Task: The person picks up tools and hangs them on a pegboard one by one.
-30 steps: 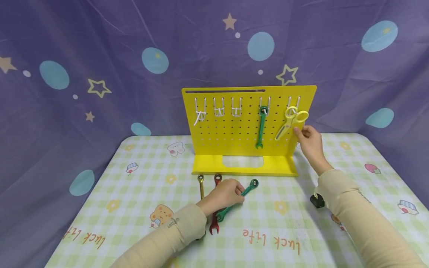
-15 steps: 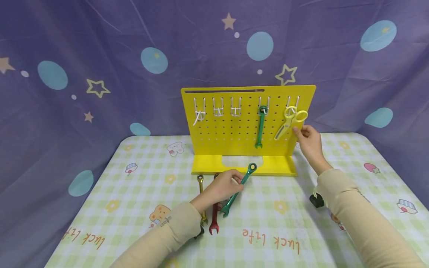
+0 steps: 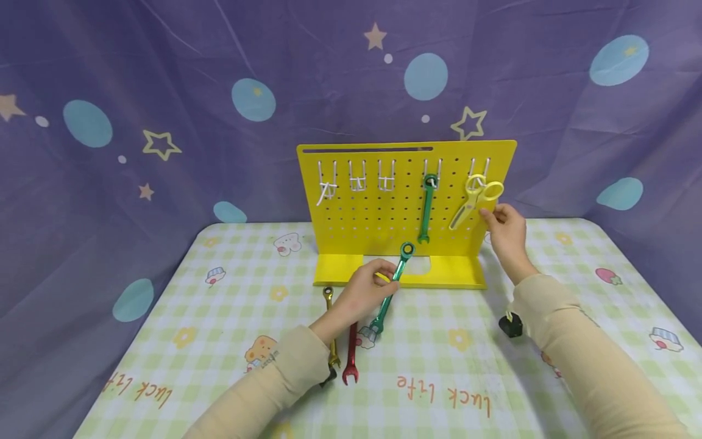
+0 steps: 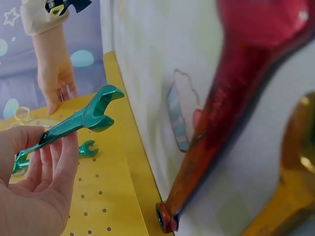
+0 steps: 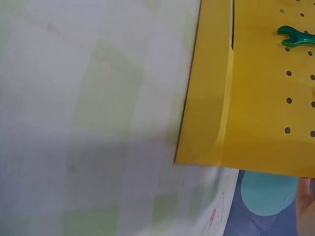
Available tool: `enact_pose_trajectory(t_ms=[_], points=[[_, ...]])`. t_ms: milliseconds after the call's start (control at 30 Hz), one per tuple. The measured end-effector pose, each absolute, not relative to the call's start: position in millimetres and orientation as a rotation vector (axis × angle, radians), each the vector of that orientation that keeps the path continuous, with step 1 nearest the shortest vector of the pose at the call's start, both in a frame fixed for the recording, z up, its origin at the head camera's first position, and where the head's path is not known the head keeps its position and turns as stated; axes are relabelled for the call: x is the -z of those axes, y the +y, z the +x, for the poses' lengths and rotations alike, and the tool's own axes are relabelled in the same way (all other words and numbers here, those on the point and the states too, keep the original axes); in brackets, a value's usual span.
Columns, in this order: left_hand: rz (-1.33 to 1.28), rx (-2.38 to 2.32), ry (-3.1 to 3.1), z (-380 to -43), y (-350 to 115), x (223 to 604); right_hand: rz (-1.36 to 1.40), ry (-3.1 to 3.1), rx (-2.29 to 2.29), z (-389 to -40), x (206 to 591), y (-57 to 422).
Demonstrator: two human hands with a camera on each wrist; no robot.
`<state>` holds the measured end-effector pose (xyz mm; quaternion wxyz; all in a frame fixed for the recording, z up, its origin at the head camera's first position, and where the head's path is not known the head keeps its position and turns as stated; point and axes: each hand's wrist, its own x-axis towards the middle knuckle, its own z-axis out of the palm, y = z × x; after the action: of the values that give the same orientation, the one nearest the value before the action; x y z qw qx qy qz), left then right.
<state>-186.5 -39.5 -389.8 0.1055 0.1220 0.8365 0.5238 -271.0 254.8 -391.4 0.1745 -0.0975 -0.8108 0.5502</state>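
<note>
My left hand [image 3: 368,290] pinches a green combination wrench [image 3: 404,261] by its shaft, ring end up, in front of the yellow pegboard [image 3: 373,225]. In the left wrist view the wrench's open jaw end [image 4: 101,110] points toward the camera, with thumb and fingers on the shaft. My right hand [image 3: 507,236] grips the pegboard's right edge, just below yellow-handled scissors [image 3: 476,194] hanging on a hook. A second green wrench [image 3: 427,210] hangs on the hook to their left. Only a bit of the right hand shows in the right wrist view.
A red wrench [image 3: 351,356] and a gold wrench [image 3: 328,299] lie on the checked tablecloth [image 3: 439,378], partly hidden by the left arm. Three white hooks [image 3: 358,178] on the pegboard's left side bear no tools. A purple curtain [image 3: 329,73] hangs behind.
My left hand has lifted the green wrench off the table and carried it forward to the pegboard's base, turning it more upright. The right hand has stayed on the board's edge.
</note>
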Motion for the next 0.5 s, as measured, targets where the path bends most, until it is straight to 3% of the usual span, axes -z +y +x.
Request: enact_pose_trajectory(t_ms=[500], points=[[0.293, -1.760, 2.389, -199, -45, 378, -0.328, -2.235, -1.577, -277, 390, 251]])
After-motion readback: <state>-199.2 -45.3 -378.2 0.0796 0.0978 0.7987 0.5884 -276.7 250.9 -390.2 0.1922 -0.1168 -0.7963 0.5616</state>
